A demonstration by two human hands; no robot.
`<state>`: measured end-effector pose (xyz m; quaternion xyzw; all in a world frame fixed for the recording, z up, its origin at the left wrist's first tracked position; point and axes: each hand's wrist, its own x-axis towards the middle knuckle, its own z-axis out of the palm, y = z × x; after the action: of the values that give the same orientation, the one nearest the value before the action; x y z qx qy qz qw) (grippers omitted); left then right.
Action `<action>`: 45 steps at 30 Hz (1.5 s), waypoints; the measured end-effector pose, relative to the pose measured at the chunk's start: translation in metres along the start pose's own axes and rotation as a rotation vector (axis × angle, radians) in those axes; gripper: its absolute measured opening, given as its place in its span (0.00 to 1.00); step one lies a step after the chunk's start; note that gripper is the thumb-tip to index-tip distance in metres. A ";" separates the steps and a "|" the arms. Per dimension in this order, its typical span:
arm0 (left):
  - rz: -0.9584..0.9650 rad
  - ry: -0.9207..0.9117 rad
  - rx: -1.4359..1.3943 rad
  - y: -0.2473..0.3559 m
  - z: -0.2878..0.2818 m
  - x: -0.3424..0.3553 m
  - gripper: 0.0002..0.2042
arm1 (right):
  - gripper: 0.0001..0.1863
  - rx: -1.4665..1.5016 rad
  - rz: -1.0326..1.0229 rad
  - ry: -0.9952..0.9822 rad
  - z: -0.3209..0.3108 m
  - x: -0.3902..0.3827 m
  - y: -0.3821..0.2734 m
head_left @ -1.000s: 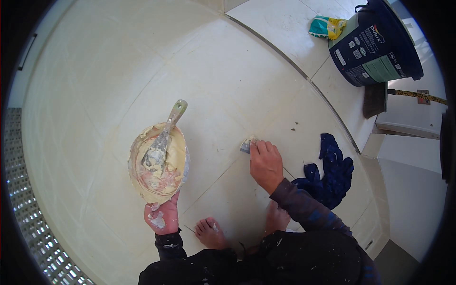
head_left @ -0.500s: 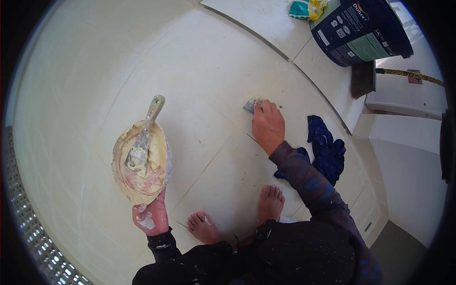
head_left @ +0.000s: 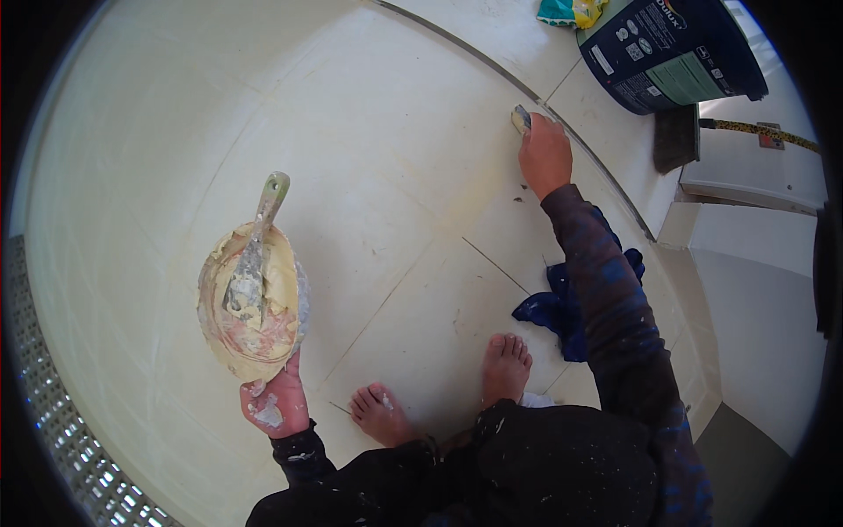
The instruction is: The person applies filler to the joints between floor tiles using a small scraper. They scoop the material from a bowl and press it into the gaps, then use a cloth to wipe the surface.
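Observation:
My left hand (head_left: 279, 402), smeared with pale paste, supports a paste-crusted bowl (head_left: 209, 329) from its near side; the fingers under it are partly hidden. Cream-coloured paste (head_left: 281, 279) lies inside. A putty knife (head_left: 271, 200) with a greenish handle leans in the bowl, its blade in the paste and its handle sticking out over the far rim. Out to the far right, my right hand (head_left: 546, 156) grips a small scraper blade (head_left: 521, 119) with paste on it, low at the tiled floor (head_left: 378, 176). A faint yellowish smear runs along a tile joint behind the blade.
A dark strip (head_left: 465, 48) curves across the floor beyond my right hand. Past it stand a dark blue bucket (head_left: 672, 57), a yellow-and-teal packet (head_left: 571, 10) and a broom head (head_left: 676, 140). Dark blue cloth (head_left: 562, 307) lies under my right forearm, near my bare feet (head_left: 507, 369).
My right hand has swept the scraper away from me and to the right, close to the dark strip. The bowl in my left hand has shifted slightly left.

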<state>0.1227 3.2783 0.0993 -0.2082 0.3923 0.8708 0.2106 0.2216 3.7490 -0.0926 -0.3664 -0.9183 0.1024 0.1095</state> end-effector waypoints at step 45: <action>0.031 -0.179 0.128 -0.094 0.126 -0.079 0.33 | 0.17 0.652 -0.113 0.269 -0.059 -0.066 0.071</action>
<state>0.2132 3.4163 0.1612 -0.1094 0.4299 0.8622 0.2444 0.3310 3.7603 -0.0633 -0.2711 -0.8335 0.3345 0.3461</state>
